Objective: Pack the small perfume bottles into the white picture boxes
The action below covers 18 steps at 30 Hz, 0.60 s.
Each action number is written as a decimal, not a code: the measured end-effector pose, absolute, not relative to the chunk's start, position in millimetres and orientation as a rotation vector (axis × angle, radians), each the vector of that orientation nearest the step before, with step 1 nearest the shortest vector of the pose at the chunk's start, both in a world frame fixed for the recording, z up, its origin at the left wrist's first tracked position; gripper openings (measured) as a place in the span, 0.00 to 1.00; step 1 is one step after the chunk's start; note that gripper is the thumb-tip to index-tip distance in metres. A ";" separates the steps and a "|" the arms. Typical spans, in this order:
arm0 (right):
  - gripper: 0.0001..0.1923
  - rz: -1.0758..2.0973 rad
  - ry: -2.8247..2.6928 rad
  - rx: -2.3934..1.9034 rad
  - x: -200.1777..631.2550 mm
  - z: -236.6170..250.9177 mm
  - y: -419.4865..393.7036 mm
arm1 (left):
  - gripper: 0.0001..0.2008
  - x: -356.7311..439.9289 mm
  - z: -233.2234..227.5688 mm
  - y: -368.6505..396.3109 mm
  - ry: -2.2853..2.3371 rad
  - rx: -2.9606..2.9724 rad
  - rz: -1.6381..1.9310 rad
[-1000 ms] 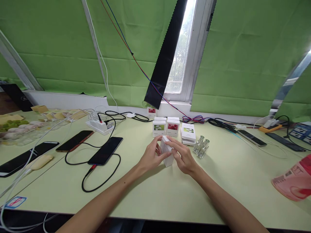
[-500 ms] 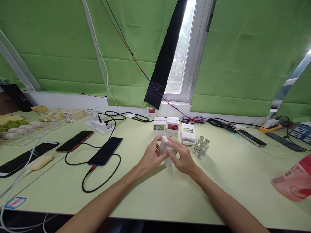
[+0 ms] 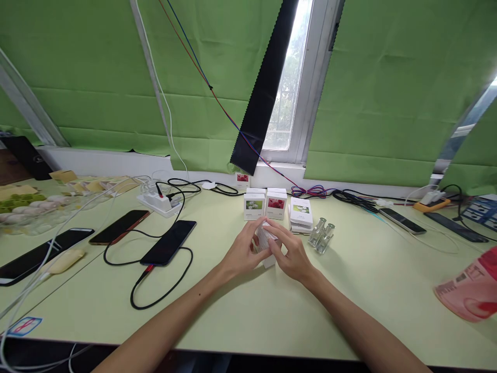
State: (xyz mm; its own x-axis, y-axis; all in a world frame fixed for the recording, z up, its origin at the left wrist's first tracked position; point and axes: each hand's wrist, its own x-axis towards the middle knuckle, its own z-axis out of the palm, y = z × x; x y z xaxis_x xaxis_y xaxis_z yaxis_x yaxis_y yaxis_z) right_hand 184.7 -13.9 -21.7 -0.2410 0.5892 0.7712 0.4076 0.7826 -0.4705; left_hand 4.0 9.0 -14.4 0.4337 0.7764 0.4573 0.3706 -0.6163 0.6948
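Observation:
Both my hands are closed round a small white box point(image 3: 268, 259) that stands upright on the table. My left hand point(image 3: 243, 249) grips its left side, and my right hand point(image 3: 292, 254) has its fingers at the top and right side. Much of the box is hidden by my fingers. Just behind it stand white boxes with a white-flower picture point(image 3: 254, 206) and white boxes with a red-flower picture point(image 3: 276, 204). To their right lies a stack of flat white cartons point(image 3: 301, 212). Beside that stack are clear glass bottles point(image 3: 322, 236) lying tilted.
On the left lie a dark phone point(image 3: 169, 242) on a black cable, a brown-edged phone point(image 3: 119, 227) and a power strip point(image 3: 161, 201). A pink bag point(image 3: 469, 287) stands at the right edge. Cables point(image 3: 357, 199) run along the wall, near another phone point(image 3: 402, 221).
My fingers have shifted slightly at the top of the box, drawing closer together over it. The other things on the table have stayed where they were.

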 end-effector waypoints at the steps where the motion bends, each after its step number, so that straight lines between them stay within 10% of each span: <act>1: 0.20 0.204 -1.869 -0.762 184.2 -21.8 -14.1 | 0.34 4.0 -14.5 8.6 0.963 2.213 1.068; 18: 0.22 0.105 -1.852 -0.784 179.0 -23.5 -15.8 | 0.40 2.8 -20.4 12.0 0.970 2.255 1.029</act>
